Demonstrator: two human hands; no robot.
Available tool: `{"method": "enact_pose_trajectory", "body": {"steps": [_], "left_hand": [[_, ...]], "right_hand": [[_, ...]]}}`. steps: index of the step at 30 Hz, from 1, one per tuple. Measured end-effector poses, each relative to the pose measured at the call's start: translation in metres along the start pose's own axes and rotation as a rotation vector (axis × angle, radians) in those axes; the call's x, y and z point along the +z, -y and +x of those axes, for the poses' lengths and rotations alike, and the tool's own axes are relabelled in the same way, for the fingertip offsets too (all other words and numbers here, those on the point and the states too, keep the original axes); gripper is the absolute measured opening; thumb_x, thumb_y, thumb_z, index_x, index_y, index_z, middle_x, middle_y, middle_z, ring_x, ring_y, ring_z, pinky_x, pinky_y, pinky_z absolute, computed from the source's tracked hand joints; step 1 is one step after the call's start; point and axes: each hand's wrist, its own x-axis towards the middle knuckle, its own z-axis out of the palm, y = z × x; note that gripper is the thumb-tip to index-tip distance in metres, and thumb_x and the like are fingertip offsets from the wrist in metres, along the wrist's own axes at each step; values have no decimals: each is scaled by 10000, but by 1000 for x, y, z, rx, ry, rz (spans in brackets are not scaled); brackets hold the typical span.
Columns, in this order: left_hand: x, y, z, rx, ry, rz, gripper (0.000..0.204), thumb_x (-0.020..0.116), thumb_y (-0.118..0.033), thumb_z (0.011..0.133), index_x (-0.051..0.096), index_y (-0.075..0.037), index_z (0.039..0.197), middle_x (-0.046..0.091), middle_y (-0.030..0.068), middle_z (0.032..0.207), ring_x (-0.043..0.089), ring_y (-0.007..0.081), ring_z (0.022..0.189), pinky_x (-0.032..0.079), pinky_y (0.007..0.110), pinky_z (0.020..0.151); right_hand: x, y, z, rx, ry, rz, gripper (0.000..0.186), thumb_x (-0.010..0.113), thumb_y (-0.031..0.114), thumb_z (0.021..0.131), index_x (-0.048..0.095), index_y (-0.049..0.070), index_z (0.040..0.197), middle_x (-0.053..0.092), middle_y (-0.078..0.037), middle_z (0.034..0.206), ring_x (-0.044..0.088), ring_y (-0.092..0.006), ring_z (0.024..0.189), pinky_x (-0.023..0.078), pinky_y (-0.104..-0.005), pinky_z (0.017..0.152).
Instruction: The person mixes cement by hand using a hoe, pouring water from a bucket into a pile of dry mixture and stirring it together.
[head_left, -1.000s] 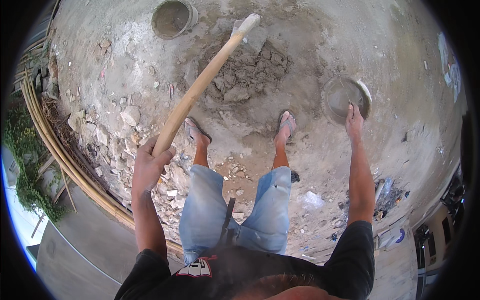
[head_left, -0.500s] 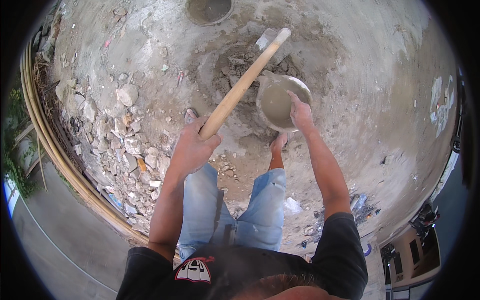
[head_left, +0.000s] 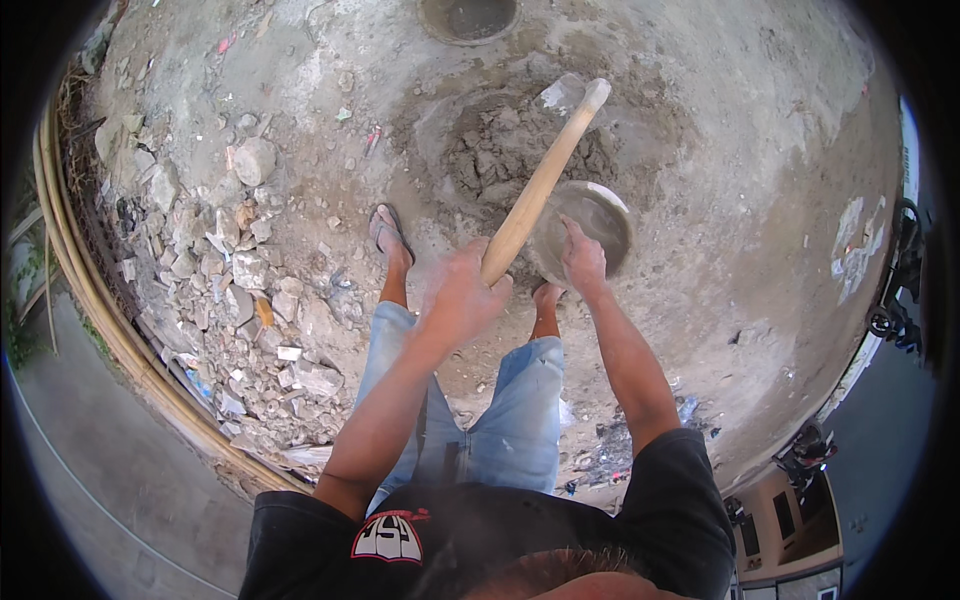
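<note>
The right hand (head_left: 585,255), clamped on the bucket (head_left: 612,197), has swung it leftward to the near side of the wet grey heap (head_left: 500,150). With the left hand (head_left: 465,300) wrapped around the wooden handle (head_left: 545,185), 2 things now meet there.

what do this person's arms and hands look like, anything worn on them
Short, black sleeves end above bare forearms. The left hand and right hand are both ungloved, with no watch or bracelet visible on either wrist.
</note>
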Motion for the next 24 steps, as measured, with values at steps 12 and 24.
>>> {"method": "enact_pose_trajectory", "body": {"steps": [12,24], "left_hand": [[4,-29,4,-27,54,173,571,675,-236,750,534,37,1231,652,260,981,636,356,946,474,402,852],[23,-77,16,-151,90,201,452,643,-194,752,591,28,1143,646,181,761,656,247,685,506,362,602]], "right_hand": [[-9,-25,-7,8,-138,136,369,468,117,909,531,164,1270,648,-221,949,626,-424,827,500,-503,734],[-51,-216,-127,801,-711,1272,335,480,227,968,504,42,1247,574,-48,844,502,-106,579,492,-290,540]]}}
